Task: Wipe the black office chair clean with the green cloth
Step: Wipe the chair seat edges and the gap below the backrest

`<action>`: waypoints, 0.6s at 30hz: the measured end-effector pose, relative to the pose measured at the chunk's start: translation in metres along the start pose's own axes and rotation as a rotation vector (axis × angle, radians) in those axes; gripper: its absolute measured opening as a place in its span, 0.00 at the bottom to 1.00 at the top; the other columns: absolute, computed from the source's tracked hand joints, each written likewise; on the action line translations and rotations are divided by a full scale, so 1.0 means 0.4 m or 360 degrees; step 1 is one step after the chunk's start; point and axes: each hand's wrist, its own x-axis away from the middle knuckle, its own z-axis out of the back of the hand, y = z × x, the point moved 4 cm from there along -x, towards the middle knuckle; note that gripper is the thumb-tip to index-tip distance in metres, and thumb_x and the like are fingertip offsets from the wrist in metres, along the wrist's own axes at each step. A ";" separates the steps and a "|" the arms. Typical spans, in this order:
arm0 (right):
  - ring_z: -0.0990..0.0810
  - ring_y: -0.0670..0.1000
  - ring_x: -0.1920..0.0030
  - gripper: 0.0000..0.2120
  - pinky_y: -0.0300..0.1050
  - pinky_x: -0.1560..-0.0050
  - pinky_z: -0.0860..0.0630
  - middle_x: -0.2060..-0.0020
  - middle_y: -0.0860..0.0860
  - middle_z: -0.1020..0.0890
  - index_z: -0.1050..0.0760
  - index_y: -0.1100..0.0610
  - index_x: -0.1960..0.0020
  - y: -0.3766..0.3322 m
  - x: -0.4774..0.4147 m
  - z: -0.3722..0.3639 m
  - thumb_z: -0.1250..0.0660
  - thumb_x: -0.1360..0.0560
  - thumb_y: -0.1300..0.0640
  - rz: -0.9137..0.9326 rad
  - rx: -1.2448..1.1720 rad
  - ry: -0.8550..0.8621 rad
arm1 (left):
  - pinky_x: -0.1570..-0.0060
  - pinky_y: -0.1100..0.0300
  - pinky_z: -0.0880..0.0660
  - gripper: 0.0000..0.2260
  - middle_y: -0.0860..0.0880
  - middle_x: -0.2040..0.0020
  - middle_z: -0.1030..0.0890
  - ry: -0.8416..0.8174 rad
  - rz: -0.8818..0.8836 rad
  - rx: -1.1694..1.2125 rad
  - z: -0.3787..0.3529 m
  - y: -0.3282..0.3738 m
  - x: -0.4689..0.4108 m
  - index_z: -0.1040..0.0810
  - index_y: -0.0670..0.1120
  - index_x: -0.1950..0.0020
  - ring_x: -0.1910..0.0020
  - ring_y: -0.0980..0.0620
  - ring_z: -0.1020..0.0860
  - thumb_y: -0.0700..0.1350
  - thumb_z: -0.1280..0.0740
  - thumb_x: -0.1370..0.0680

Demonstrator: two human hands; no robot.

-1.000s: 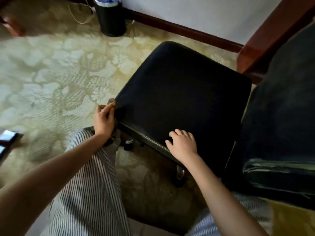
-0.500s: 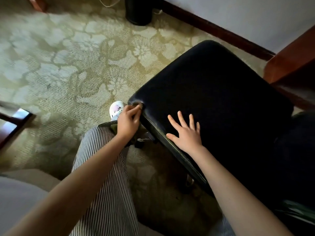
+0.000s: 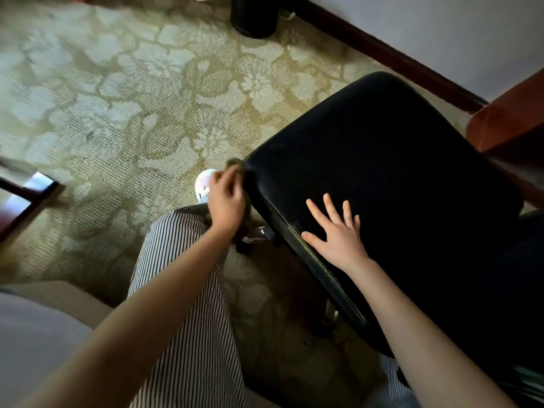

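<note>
Left hand (image 3: 225, 201): fingers curled, bunching the green cloth (image 3: 235, 165) against the seat's 9 o'clock corner. Right hand (image 3: 338, 231): fingers spread, palm flat on the black office chair (image 3: 397, 172) near its 7 o'clock edge. Cloth is soft and light, so keep it wadded. Chair probably rolls; brace it at the seat edge.

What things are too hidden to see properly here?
Head view:
- The green cloth is mostly hidden inside the left hand.
- The black office chair hides most of its legs beneath its seat.
- The black bin is cut off by the top edge.
</note>
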 end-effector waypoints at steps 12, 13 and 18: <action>0.65 0.61 0.26 0.32 0.62 0.29 0.62 0.24 0.48 0.61 0.60 0.40 0.25 -0.002 -0.012 -0.008 0.45 0.22 0.40 -0.0025 -0.0019 0.0023 | 0.38 0.70 0.42 0.15 0.47 0.39 0.31 -0.0242 0.0364 0.0381 -0.059 -0.081 -0.066 0.28 0.42 0.34 0.39 0.55 0.33 0.43 0.43 0.19; 0.65 0.61 0.26 0.32 0.62 0.29 0.62 0.24 0.48 0.61 0.60 0.40 0.25 -0.002 -0.013 -0.009 0.45 0.21 0.40 -0.0027 -0.0011 0.0024 | 0.39 0.72 0.43 0.15 0.47 0.39 0.33 -0.0235 0.0286 0.0364 -0.063 -0.074 -0.042 0.29 0.42 0.33 0.39 0.55 0.35 0.42 0.43 0.19; 0.64 0.61 0.26 0.32 0.62 0.29 0.62 0.24 0.49 0.61 0.60 0.40 0.25 -0.007 -0.018 -0.006 0.46 0.21 0.40 -0.0027 0.0002 0.0019 | 0.37 0.75 0.41 0.15 0.45 0.40 0.33 -0.0245 -0.0176 0.0234 -0.090 -0.043 0.075 0.26 0.41 0.35 0.40 0.52 0.33 0.36 0.40 0.21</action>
